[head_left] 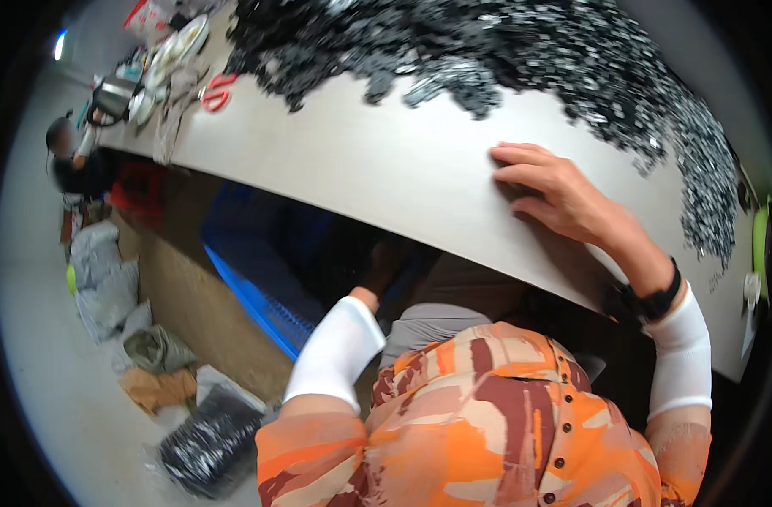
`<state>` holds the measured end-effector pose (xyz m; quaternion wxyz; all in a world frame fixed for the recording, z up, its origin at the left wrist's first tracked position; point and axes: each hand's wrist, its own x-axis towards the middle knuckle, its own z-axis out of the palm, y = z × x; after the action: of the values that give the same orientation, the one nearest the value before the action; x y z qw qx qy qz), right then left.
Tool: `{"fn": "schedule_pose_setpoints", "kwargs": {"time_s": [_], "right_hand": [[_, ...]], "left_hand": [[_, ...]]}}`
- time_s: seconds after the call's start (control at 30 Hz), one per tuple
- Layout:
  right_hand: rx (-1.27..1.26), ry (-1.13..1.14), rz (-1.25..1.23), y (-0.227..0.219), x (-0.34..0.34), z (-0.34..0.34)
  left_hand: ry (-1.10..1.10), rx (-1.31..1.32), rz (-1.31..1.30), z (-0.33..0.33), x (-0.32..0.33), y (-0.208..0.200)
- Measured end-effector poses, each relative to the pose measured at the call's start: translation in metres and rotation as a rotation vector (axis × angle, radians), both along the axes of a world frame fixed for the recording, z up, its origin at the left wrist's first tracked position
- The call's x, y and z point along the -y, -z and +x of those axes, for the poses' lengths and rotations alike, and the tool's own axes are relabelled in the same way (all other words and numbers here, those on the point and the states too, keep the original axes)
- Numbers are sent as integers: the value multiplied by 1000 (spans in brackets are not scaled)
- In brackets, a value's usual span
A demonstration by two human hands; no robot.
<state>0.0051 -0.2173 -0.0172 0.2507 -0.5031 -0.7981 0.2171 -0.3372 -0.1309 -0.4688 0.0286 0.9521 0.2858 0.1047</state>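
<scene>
A: Where is the right hand [563,196]?

B: It lies palm down on the bare grey worktop [386,160], near its front edge. The fingers [521,156] are spread flat and released; they grasp nothing. A black band sits on the wrist, with a white sleeve above it.

A: And what is nearest to it?

B: The heap of small black parts [521,51], spread wide along the far side of the worktop and curving down its right side. The fingertips point toward the heap but are apart from it, with bare worktop between.

A: The left hand [377,270]?

B: It reaches below the worktop's edge into shadow. Only the white-sleeved forearm and a dim bit of the hand show, so one cannot tell whether those fingers are clenched or loose, or whether they hold anything.

A: What else is around?

B: Red-handled scissors [218,91] lie at the far left of the worktop, beside plates and clutter. Under the worktop stands a blue crate [259,279]. On the floor to the left lie grey sacks [107,279] and a clear bag of black parts [204,444]. Another person sits at the far left end.
</scene>
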Motion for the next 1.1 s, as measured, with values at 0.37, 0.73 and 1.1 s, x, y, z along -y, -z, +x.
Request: {"fn": "schedule_pose_setpoints", "kwargs": {"time_s": [0.37, 0.73, 1.1], "right_hand": [[197, 91, -271, -23, -6, -3], [184, 20, -289, -24, -9, -2], [160, 63, -139, -24, -2, -9]], "left_hand": [[-187, -36, -419, 75, -4, 17], [-147, -238, -663, 41, 13, -46], [-283, -519, -690, -134, 79, -144]]}}
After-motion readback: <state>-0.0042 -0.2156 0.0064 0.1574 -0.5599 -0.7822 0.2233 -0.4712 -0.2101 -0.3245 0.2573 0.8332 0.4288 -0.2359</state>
